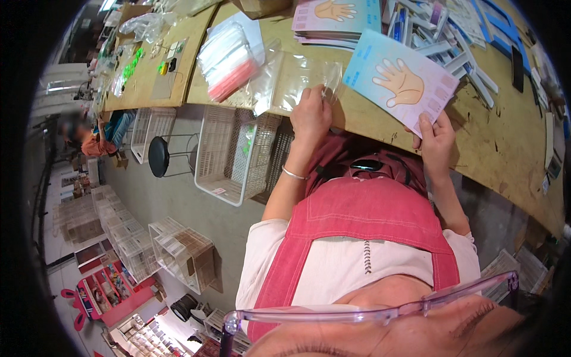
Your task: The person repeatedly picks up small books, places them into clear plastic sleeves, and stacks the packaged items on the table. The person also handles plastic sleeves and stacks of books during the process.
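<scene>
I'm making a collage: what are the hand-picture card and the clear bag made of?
The card in the right hand looks like smooth cardboard or thick paper: flat, printed, crisp-edged. The clear bag by the left hand seems thin, glossy plastic: it glints, and the table shows through.

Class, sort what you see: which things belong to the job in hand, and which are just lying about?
Job in hand:
card, in the right hand
clear bag, at the left hand
card stack, likely

Apparently just lying about:
stool
green pieces
</scene>
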{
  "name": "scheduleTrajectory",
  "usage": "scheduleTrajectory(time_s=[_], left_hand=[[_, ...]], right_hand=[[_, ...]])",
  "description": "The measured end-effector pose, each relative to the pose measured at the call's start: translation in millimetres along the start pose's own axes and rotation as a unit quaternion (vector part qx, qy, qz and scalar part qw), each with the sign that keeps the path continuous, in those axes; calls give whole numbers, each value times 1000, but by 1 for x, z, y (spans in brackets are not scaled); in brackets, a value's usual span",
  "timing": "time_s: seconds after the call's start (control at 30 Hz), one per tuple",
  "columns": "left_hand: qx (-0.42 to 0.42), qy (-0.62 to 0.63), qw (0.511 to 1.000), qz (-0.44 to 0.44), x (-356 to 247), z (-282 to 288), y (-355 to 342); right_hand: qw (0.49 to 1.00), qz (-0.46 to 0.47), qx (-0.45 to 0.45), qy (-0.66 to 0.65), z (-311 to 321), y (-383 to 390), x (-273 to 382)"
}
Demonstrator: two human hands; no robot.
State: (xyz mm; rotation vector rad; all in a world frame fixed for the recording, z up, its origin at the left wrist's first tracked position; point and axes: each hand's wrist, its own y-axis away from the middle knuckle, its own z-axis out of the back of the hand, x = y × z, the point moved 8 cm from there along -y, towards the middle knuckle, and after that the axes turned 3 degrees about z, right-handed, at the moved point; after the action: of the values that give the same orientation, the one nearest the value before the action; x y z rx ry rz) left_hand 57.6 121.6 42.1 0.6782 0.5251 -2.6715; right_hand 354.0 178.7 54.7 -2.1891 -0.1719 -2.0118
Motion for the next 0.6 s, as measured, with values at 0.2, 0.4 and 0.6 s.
scheduleTrajectory(time_s=[0.2,0.4,0.6], left_hand=[[12,43,999,4,-17,-15,-13],[-6,37,999,-17,-22,-24,-19],[10,18,999,-28,-29,-26,-17]], right_hand=[[999,40,-15,29,-17,32,-17],[995,-80,55,-27,-19,37,-33],[993,-99,61,-36,-13,43,-36]])
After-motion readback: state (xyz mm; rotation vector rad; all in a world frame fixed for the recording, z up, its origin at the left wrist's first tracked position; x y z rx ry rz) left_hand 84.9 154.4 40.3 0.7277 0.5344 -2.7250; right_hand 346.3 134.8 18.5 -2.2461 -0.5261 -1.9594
